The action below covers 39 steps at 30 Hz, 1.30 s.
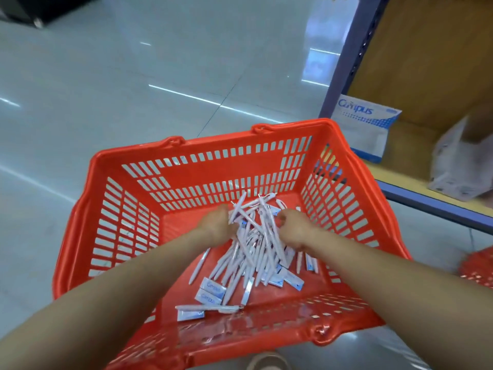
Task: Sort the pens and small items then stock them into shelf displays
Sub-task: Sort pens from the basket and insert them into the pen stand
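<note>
Where thin white pens (260, 245) lie piled in the red plastic basket (226, 182), the left hand (216, 222) curls round some. I cannot tell what the right hand (294, 229) holds.

Both arms bare, extended forward and down, converging toward centre.

Left forearm (106, 289): enters from near-left corner, runs diagonally to far right. Left hand (217, 222): back of hand up, wrist straight, fingers curled downward, gripping ends of pens (250, 249) on thumb side.

Right forearm (386, 276): enters from right edge, runs to far left. Right hand (294, 228): back of hand up, wrist slightly flexed, fingers curled down, in contact with pens; grip not resolvable, motion blur.

Hands near each other, not touching.
</note>
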Tool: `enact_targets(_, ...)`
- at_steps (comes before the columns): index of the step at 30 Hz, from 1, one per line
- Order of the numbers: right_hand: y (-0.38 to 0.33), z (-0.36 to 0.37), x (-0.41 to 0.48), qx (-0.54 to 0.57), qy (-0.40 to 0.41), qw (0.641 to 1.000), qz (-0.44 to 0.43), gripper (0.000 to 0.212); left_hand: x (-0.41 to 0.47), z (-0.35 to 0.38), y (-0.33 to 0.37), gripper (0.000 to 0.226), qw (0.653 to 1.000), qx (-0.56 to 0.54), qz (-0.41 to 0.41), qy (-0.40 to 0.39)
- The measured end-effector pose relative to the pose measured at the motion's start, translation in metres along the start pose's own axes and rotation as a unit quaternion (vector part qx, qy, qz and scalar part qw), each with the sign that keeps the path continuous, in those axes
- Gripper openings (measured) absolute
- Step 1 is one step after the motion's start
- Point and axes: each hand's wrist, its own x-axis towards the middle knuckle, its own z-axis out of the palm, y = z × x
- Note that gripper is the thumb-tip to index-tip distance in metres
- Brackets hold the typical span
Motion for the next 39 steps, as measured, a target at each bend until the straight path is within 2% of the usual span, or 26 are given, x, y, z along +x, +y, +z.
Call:
enact_targets(2, -0.006, -0.013, -0.005, -0.046, 0.028, 0.997, -0.051, 0.043, -0.003, -0.006, 0.002, 0.045, 0.996, 0.072, 0.033, 0.047)
enact_targets(4, -0.013, -0.032, -0.02, -0.044, 0.042, 0.992, -0.107, 0.05, -0.011, -0.017, 0.015, 0.034, 0.988, 0.081, 0.095, 0.096)
enact_targets(6, -0.017, -0.057, -0.043, -0.015, 0.049, 0.985, -0.165, 0.045, -0.02, -0.034, 0.038, 0.027, 0.977, 0.063, 0.157, 0.127)
enact_targets(10, -0.007, -0.12, -0.097, 0.044, 0.071, 0.971, -0.224, 0.026, -0.037, -0.072, 0.117, 0.026, 0.946, 0.04, 0.281, 0.156)
enact_targets(13, 0.023, -0.169, -0.129, 0.074, 0.095, 0.969, -0.215, 0.023, -0.051, -0.088, 0.194, 0.027, 0.914, 0.032, 0.37, 0.165)
enact_targets(17, 0.095, -0.227, -0.178, 0.031, 0.099, 0.981, -0.164, 0.015, -0.073, -0.079, 0.298, 0.026, 0.883, 0.045, 0.444, 0.143)
enact_targets(22, 0.215, -0.268, -0.228, 0.053, 0.154, 0.982, -0.093, 0.014, -0.101, -0.029, 0.402, 0.029, 0.828, 0.165, 0.532, 0.07)
enact_targets(27, 0.328, -0.253, -0.223, 0.171, 0.214, 0.962, -0.013, 0.017, -0.109, 0.044, 0.468, 0.027, 0.77, 0.277, 0.573, 0.036)
enact_targets(31, 0.384, -0.219, -0.205, 0.239, 0.216, 0.946, 0.046, 0.018, -0.102, 0.108, 0.492, 0.026, 0.755, 0.359, 0.549, -0.011)
enact_targets(33, 0.404, -0.2, -0.198, 0.223, 0.205, 0.951, 0.063, 0.019, -0.094, 0.139, 0.495, 0.026, 0.762, 0.375, 0.527, -0.034)
enact_targets(36, 0.431, -0.172, -0.189, 0.119, 0.163, 0.978, 0.056, 0.018, -0.085, 0.183, 0.487, 0.028, 0.78, 0.387, 0.484, -0.089)
enact_targets(39, 0.449, -0.15, -0.189, 0.004, 0.095, 0.995, 0.024, 0.028, -0.084, 0.226, 0.469, 0.028, 0.771, 0.416, 0.449, -0.176)
